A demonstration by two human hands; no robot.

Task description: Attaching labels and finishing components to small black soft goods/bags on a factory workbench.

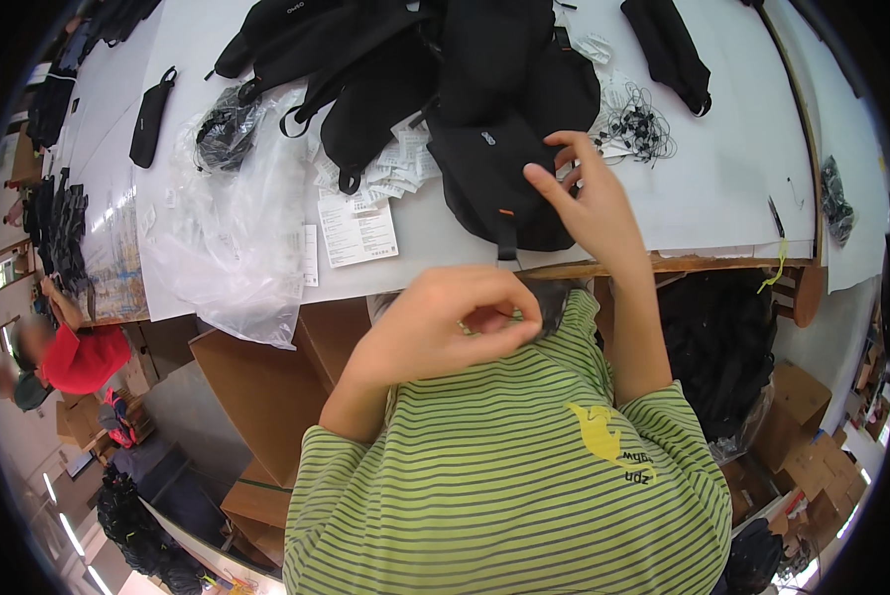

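Note:
A black bag [489, 169] with a small zip pull and an orange tag lies at the table's front edge, its lower strap hanging toward me. My right hand [595, 203] is at the bag's right side, thumb and fingers apart, with nothing visible between them. Nearer my body, in front of the table edge, my left hand [435, 322] is curled, thumb and fingertips together. Whatever it may hold is too small or hidden to make out. More black bags [365, 69] are heaped behind the front one.
Clear plastic bags [232, 233] spill over the table's front edge at left. Printed paper cards [357, 228] lie beside them. Thin black cords [641, 129] form a tangle at right, with a pair of snips [776, 216] farther right. Cardboard boxes [266, 377] stand below. Another person [83, 357] is at far left.

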